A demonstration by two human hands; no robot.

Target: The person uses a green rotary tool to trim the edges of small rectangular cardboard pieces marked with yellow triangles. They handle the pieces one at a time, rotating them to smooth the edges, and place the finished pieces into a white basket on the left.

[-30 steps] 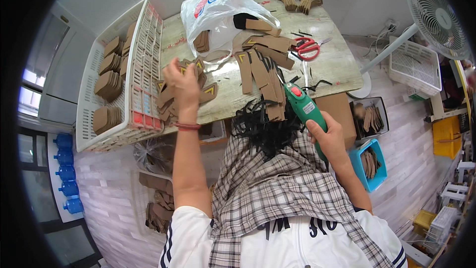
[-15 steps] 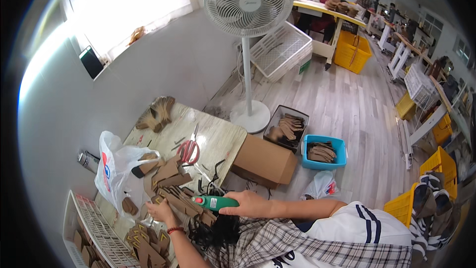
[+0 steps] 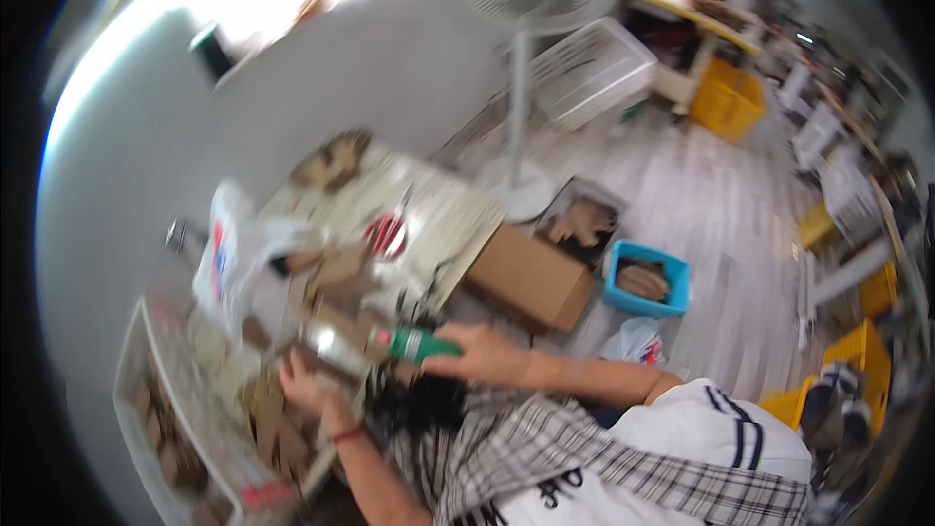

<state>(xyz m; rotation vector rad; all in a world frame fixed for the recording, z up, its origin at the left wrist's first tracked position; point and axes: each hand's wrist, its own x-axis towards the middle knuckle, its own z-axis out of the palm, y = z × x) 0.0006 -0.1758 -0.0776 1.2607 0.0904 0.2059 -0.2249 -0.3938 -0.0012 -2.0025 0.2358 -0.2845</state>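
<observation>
My right hand (image 3: 482,351) is closed around a green hand tool (image 3: 417,344) with a red part at its front end; its exact kind is unclear. Left of the tool, my left hand (image 3: 307,385) has its fingers closed on a brown flat piece (image 3: 329,363), though motion smears the fingertips. A small white glow (image 3: 322,338) shows between the tool and my left hand. More brown cut pieces (image 3: 336,273) lie heaped beyond, and another pile (image 3: 276,429) sits near my left wrist. Red-handled scissors (image 3: 387,236) rest on the table (image 3: 443,219).
A white plastic bag (image 3: 229,263) and a white crate (image 3: 146,341) of brown pieces stand at the left. Past the table are a cardboard box (image 3: 531,278), a dark bin (image 3: 584,219), a blue bin (image 3: 643,304) and a standing fan (image 3: 521,107). Yellow crates (image 3: 729,102) are farther right.
The whole view has shifted and blurred. My left hand has a brown piece showing at its fingers, and a white glow has appeared near the tool. My right hand still grips the green tool.
</observation>
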